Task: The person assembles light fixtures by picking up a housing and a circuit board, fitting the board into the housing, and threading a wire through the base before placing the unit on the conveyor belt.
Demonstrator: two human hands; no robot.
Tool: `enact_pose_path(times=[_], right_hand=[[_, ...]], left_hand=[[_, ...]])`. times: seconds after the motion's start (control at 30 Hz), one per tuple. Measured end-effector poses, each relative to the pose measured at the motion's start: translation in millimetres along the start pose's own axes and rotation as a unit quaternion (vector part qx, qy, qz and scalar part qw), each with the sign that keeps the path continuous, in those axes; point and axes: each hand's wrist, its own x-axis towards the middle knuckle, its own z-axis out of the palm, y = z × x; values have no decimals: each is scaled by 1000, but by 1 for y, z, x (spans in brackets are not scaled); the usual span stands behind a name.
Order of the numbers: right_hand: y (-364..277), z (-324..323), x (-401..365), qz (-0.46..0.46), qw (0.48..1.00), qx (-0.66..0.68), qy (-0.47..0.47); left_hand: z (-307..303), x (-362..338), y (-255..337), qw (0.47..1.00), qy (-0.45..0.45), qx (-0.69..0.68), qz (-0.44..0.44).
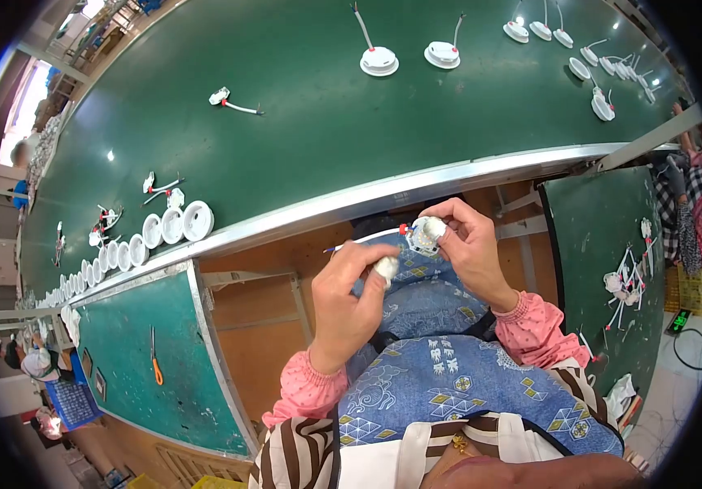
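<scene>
My right hand [471, 251] is closed on a small white round lamp part [422, 235], with a red connector [404, 230] at its left side. A pale wire [375, 238] runs left from the connector, passing close above my left hand [344, 295]. The left fingers are bent and slightly blurred; thumb and index finger stand apart with nothing visible between them. White covers wrap both thumb tips. Both hands are above my lap, over a blue patterned apron [424, 306], in front of the green table [286, 155].
White round housings [197, 222] line the table's left front edge, near wired parts [175, 198]. Wired lamps [378, 61] stand farther back. Orange-handled scissors [155, 367] lie on the lower left surface. More wired pieces [624, 285] lie on the right-hand table. Another person [685, 196] is at far right.
</scene>
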Motion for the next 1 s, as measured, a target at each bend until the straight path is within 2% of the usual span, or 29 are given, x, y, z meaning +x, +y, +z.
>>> enact_pose_path(times=[0.03, 0.07, 0.13, 0.17, 0.2, 0.23, 0.33, 0.43, 0.53, 0.63, 0.77, 0.87, 0.9, 1.0], right_hand=[[-1, 0, -1, -5, 1000, -6, -8], [-2, -1, -2, 12, 1000, 11, -25], [-5, -3, -3, 41, 997, 44, -56], [-7, -5, -4, 63, 994, 60, -70], [-9, -6, -5, 86, 990, 76, -84], [-10, -8, -5, 107, 985, 92, -98], [-3, -13, -7, 144, 958, 200, -145], [1, -16, -8, 195, 930, 264, -168], [3, -12, -8, 222, 916, 288, -170], [8, -10, -5, 233, 905, 305, -182], [15, -12, -2, 238, 903, 317, -165], [3, -21, 1, 187, 906, 352, -141], [-1, -24, 1, 180, 918, 333, -116], [7, -33, 1, 176, 918, 327, -141]], left_hand=[[-1, 6, -3, 997, -9, 50, 56], [-2, 15, -4, 991, -28, 101, 77], [4, 17, -30, 995, -95, -8, 41], [2, 16, -37, 974, -181, -122, -65], [-2, 18, -39, 922, -261, -232, -169], [-5, 19, -40, 840, -333, -335, -267], [-6, 19, -42, 823, -366, -338, -273], [14, 6, -46, 913, -256, -275, -156], [18, 1, -46, 961, -205, -177, -59], [19, 1, -44, 978, -172, -119, 14], [22, -7, -44, 989, -130, -64, 26], [5, -5, -47, 984, -53, 114, 124], [-2, -8, -49, 984, -59, 139, 95], [-11, -18, -43, 995, -67, 66, -41]])
